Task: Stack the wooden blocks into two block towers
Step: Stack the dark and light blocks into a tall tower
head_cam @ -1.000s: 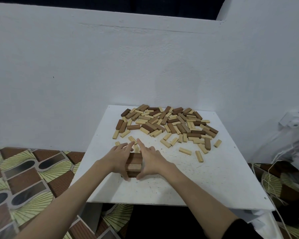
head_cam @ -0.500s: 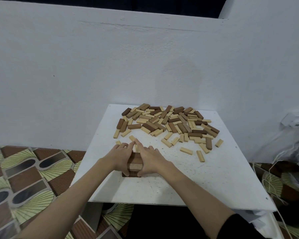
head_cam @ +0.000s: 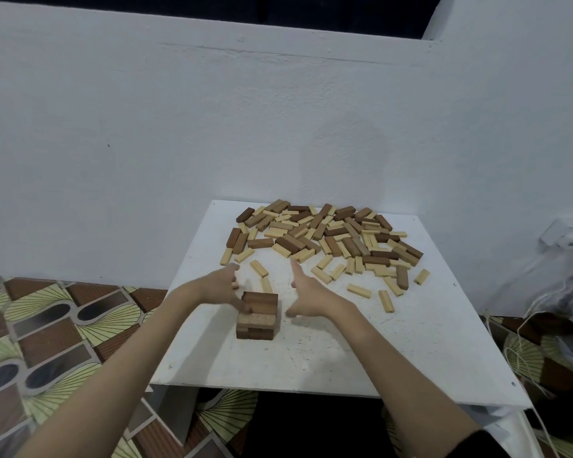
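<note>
Nearest to us, the white bench [head_cam: 328, 365] shows its front edge, with bare surface between that edge and the short block tower [head_cam: 258, 315]. We count about three layers in the tower: dark blocks at the bottom, a lighter layer in the middle, dark blocks on top. It stands left of the bench's centre, well back from the front edge and well in from the left edge.

Our left hand [head_cam: 219, 285] is just left of the tower's top, fingers loosely curled and holding nothing; the thumb reaches toward the top layer, though we cannot tell whether it touches. Our right hand [head_cam: 306, 294] is to the right of the tower, apart from it, with fingers straight and spread and the thumb pointing toward the tower. It holds nothing.

Just behind the tower and between our hands, two pale blocks [head_cam: 262, 276] lie flat on the bench. To the right, a few more pale loose blocks [head_cam: 386, 300] lie scattered, with bare bench around them and toward the right edge.

Farther back, the main heap of blocks [head_cam: 325, 234], dark and pale mixed, covers the far half of the bench nearly to its back edge, which sits against the white wall [head_cam: 278, 127]. We see no container anywhere. Patterned flooring [head_cam: 47, 332] lies to the left.
</note>
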`<state>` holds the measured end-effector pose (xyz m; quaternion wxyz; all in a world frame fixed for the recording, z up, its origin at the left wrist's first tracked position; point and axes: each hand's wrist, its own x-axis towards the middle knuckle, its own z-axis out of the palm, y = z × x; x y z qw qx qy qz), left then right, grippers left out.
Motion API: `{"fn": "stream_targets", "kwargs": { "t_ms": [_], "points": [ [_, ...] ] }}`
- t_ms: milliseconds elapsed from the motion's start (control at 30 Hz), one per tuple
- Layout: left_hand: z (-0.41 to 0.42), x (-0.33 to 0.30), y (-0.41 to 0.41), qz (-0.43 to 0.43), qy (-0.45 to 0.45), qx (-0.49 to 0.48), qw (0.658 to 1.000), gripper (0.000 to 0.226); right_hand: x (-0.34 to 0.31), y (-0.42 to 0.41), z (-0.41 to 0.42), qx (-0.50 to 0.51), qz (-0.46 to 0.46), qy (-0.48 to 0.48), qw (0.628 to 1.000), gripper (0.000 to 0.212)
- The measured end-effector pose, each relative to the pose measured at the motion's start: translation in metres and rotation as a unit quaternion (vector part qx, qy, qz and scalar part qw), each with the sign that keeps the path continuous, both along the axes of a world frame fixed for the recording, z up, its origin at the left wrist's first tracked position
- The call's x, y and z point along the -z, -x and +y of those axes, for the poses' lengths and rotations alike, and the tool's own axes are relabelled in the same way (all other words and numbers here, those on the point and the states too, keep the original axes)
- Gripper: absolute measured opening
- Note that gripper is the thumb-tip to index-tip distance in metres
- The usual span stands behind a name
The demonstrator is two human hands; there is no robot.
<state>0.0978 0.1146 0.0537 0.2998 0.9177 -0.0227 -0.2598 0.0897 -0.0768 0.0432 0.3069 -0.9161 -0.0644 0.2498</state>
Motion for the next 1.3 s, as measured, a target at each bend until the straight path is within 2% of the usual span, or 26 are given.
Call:
{"fn": "stream_targets", "kwargs": {
  "t_ms": [67, 100, 200, 267, 467, 567, 867, 1133, 1300],
  "points": [
    [0.001, -0.005, -0.003, 0.025, 0.074, -0.105, 0.991, 0.057, -0.002, -0.002, -0.003, 0.084, 0.011, -0.065, 0.994, 0.086],
    [0.0, -0.007, -0.003, 0.051, 0.116, -0.148, 0.981, 0.048, -0.002, -0.003, -0.003, 0.133, 0.032, -0.107, 0.985, 0.078],
    [-0.008, -0.008, 0.004, 0.137, 0.191, -0.205, 0.95, 0.069, -0.004, 0.001, 0.009, 0.23, 0.145, -0.242, 0.931, 0.071],
    [-0.015, -0.009, 0.007, 0.148, 0.206, -0.231, 0.939, 0.077, -0.005, 0.003, 0.017, 0.245, 0.172, -0.272, 0.915, 0.074],
    [-0.021, -0.008, 0.007, 0.148, 0.232, -0.266, 0.924, 0.086, -0.005, -0.001, 0.029, 0.274, 0.176, -0.281, 0.903, 0.083],
    [-0.02, -0.006, 0.006, 0.152, 0.242, -0.275, 0.918, 0.088, -0.008, 0.0, 0.033, 0.271, 0.179, -0.283, 0.902, 0.08],
    [-0.02, -0.004, 0.005, 0.152, 0.249, -0.267, 0.918, 0.085, -0.015, 0.005, 0.038, 0.266, 0.184, -0.301, 0.897, 0.074],
    [-0.015, -0.006, 0.01, 0.184, 0.22, -0.248, 0.925, 0.09, -0.011, 0.011, 0.034, 0.273, 0.235, -0.282, 0.889, 0.082],
    [-0.018, -0.007, 0.012, 0.185, 0.233, -0.247, 0.922, 0.087, -0.02, 0.019, 0.034, 0.266, 0.232, -0.315, 0.881, 0.072]
  ]
}}
